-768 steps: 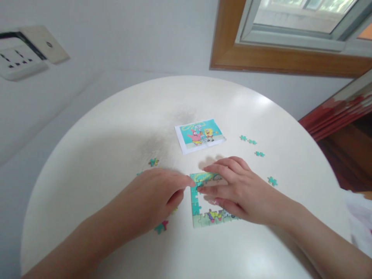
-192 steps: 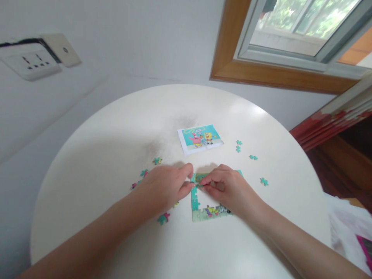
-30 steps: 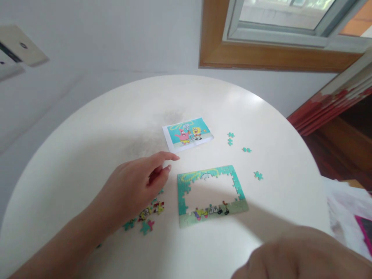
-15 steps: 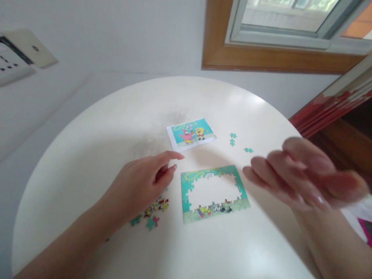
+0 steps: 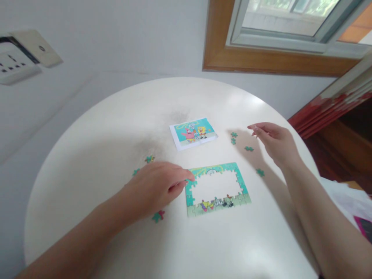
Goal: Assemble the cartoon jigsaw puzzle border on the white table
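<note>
A partly assembled jigsaw puzzle (image 5: 219,209) lies flat, its teal and green border joined around a bare middle. My left hand (image 5: 162,186) is closed in a pinch at its upper left edge. Whether a piece is between those fingertips is hidden. My right hand (image 5: 274,141) hovers at the right, thumb and fingers pinched together, with anything in them too small to tell. Near it lie loose teal puzzle pieces (image 5: 249,148) and a single piece (image 5: 260,172). More pieces (image 5: 149,159) lie around my left hand, partly covered by it.
Behind the puzzle lies a printed picture card (image 5: 193,133) with cartoon figures. The round white table (image 5: 87,155) meets the wall at the back. Papers (image 5: 343,193) are beyond its right edge. A socket (image 5: 14,62) is on the left wall.
My right hand has moved forward and lowered toward the loose pieces on the right. My left hand has shifted right and nearer, onto the puzzle's left edge, uncovering pieces behind it.
</note>
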A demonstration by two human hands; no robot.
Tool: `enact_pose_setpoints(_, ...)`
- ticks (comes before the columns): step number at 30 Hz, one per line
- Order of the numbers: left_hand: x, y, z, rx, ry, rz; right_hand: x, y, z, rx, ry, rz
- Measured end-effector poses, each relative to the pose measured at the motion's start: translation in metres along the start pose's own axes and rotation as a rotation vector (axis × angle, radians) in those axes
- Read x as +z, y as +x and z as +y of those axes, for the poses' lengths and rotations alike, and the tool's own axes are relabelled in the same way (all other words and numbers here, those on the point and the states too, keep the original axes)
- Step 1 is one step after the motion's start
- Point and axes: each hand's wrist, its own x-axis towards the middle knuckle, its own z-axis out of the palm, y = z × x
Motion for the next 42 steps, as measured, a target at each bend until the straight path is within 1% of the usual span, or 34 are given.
enact_pose_setpoints(2, 0.002, 0.0, 0.0, 0.006, -0.012, -0.006, 0.001, 0.001, 0.001, 0.007, -0.057, -0.013)
enact_pose_setpoints(7, 0.004, 0.001, -0.001, -0.009, -0.004, -0.011, 0.004, 0.002, 0.0, 0.012, -0.112, -0.015)
enact_pose_setpoints(16, 0.002, 0.003, 0.004, -0.046, 0.005, -0.007, 0.001, 0.002, 0.002, 0.016, -0.162, 0.004)
enact_pose_setpoints(19, 0.003, 0.002, 0.003, -0.03, -0.014, 0.003, -0.001, 0.003, 0.003, 0.032, -0.164, 0.017)
enact_pose_setpoints(23, 0.0, 0.001, -0.001, -0.042, -0.004, 0.057, -0.003, 0.005, 0.007, 0.049, -0.144, 0.013)
enact_pose_setpoints(26, -0.006, -0.001, -0.006, -0.099, 0.052, 0.113, -0.003, 0.007, 0.012, 0.035, -0.131, -0.004)
enact_pose_setpoints(30, -0.013, -0.002, -0.009, -0.176, 0.058, 0.172, -0.002, 0.008, 0.014, 0.025, -0.156, -0.016)
enact_pose_setpoints(35, -0.013, -0.003, -0.008, -0.193, 0.043, 0.169, -0.006, 0.005, 0.007, 0.008, -0.185, -0.06)
enact_pose_setpoints(39, -0.01, -0.002, -0.009, -0.174, 0.039, 0.168, -0.008, 0.004, 0.002, -0.032, -0.268, -0.159)
enact_pose_setpoints(42, -0.009, 0.0, -0.011, -0.169, 0.037, 0.17, -0.004, 0.004, 0.002, -0.079, -0.343, -0.214)
